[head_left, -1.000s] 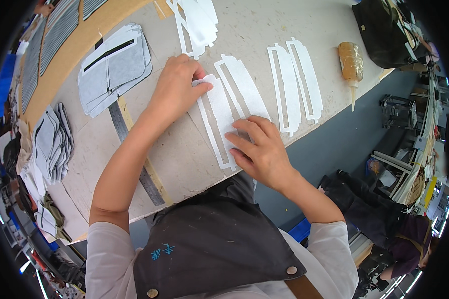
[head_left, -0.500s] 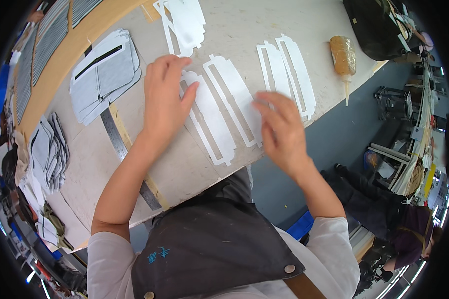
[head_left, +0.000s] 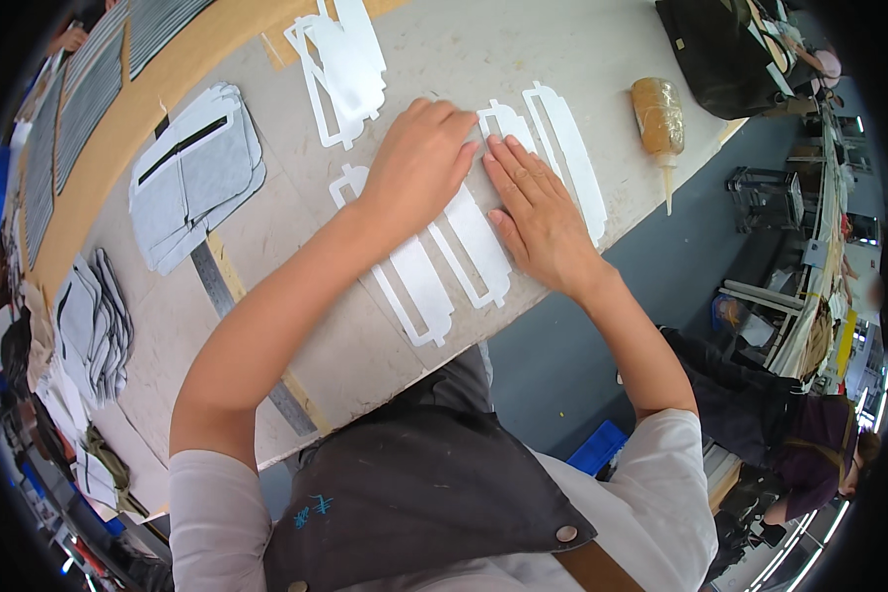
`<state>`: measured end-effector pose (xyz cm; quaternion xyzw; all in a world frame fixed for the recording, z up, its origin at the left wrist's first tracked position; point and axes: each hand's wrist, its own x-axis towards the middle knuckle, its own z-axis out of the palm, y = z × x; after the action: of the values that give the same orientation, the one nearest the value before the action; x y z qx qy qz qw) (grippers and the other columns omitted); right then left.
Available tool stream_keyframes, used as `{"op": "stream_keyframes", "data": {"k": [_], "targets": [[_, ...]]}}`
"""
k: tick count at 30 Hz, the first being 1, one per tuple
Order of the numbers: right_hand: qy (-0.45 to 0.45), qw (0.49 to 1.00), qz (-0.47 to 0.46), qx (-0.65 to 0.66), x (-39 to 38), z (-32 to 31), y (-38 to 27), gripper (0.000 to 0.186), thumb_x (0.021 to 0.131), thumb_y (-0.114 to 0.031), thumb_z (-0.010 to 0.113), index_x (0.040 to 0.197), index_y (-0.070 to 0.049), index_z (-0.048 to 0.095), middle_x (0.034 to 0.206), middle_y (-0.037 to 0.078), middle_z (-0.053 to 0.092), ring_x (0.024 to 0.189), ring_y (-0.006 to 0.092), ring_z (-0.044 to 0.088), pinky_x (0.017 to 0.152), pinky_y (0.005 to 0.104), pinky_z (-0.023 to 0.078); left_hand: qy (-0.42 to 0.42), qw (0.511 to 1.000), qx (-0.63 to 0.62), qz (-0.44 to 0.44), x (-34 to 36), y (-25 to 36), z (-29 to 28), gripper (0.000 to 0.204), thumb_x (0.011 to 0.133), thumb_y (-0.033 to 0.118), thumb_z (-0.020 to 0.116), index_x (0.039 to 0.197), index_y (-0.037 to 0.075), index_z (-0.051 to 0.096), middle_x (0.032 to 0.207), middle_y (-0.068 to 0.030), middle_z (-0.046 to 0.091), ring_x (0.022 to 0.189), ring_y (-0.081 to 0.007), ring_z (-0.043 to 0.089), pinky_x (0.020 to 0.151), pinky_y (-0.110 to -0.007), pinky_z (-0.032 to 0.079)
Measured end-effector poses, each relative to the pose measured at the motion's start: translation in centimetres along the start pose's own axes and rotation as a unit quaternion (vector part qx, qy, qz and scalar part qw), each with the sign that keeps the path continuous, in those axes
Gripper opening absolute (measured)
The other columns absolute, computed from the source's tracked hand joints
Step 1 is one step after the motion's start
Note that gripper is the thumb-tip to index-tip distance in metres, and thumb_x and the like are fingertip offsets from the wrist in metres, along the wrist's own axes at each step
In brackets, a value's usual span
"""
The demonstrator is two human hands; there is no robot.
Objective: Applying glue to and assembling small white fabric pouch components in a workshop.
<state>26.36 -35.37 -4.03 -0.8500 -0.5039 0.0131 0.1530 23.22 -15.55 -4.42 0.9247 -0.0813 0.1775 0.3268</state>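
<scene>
Several thin white cut-out pieces, each with a long slot along one side, lie in a row on the work table. My right hand lies flat with fingers stretched over one white piece and hides most of it. My left hand is beside that piece's left edge, fingers loosely bent and the thumb a little apart. Beneath the left hand and wrist, the second white piece and the first white piece are partly covered. To the right of both hands is another white piece.
More white pieces overlap at the far side. Grey panels with a dark slit are stacked at left, near a metal ruler and more grey pieces. An amber glue bottle and a dark bag sit at right.
My left hand has moved right, from the first white piece to the third piece's edge. My right hand has flattened onto that piece. The view has shifted slightly.
</scene>
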Motion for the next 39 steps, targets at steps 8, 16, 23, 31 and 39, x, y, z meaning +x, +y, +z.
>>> {"op": "stream_keyframes", "data": {"k": [8,16,23,31,39], "targets": [[-0.016,1.000,-0.002,-0.002,-0.3,-0.8,0.0,0.050,0.093,-0.015,0.051,0.140,0.001,0.041,0.150,0.014,0.036,0.141,0.0300,0.029,0.116,0.0418,0.023,-0.124,0.985,0.069,-0.098,6.6,-1.1,2.4,0.022,0.078,0.016,0.071,0.090,-0.001,0.067,0.092,-0.0157,0.065,0.093,-0.0313,0.059,0.080,-0.040,0.048],[-0.048,0.998,-0.018,-0.021,-0.3,-1.3,1.1,0.054,0.095,-0.022,0.050,0.143,-0.001,0.037,0.153,0.012,0.031,0.143,0.0281,0.025,0.117,0.0421,0.020,-0.106,0.981,-0.027,-0.159,6.2,-1.8,1.3,0.023,0.078,0.011,0.070,0.097,0.001,0.062,0.090,-0.0130,0.064,0.086,-0.0281,0.062,0.076,-0.039,0.049],[-0.034,0.999,-0.011,0.000,-0.2,-2.3,1.6,0.052,0.095,-0.021,0.050,0.142,-0.001,0.039,0.152,0.013,0.032,0.143,0.0299,0.025,0.117,0.0440,0.019,0.026,0.997,0.000,-0.076,4.8,-1.3,1.4,0.027,0.083,0.006,0.065,0.110,0.003,0.060,0.110,-0.0130,0.059,0.105,-0.0280,0.055,0.087,-0.037,0.046],[0.111,0.992,0.051,0.017,1.5,-4.4,4.9,0.047,0.096,-0.014,0.048,0.140,-0.001,0.041,0.150,0.014,0.036,0.142,0.0313,0.028,0.115,0.0438,0.022,0.019,0.985,0.154,0.074,2.6,1.7,2.8,0.052,0.093,0.033,0.056,0.133,-0.001,0.049,0.144,-0.0171,0.043,0.138,-0.0286,0.035,0.113,-0.043,0.028],[0.020,0.994,-0.003,-0.111,2.6,-0.6,6.7,0.051,0.100,-0.027,0.039,0.144,-0.002,0.036,0.153,0.011,0.032,0.143,0.0231,0.026,0.118,0.0411,0.017,-0.066,0.965,0.252,0.025,2.2,-0.6,4.8,0.061,0.100,0.043,0.037,0.144,0.001,0.036,0.153,-0.0154,0.031,0.144,-0.0256,0.023,0.118,-0.047,0.014]]}}
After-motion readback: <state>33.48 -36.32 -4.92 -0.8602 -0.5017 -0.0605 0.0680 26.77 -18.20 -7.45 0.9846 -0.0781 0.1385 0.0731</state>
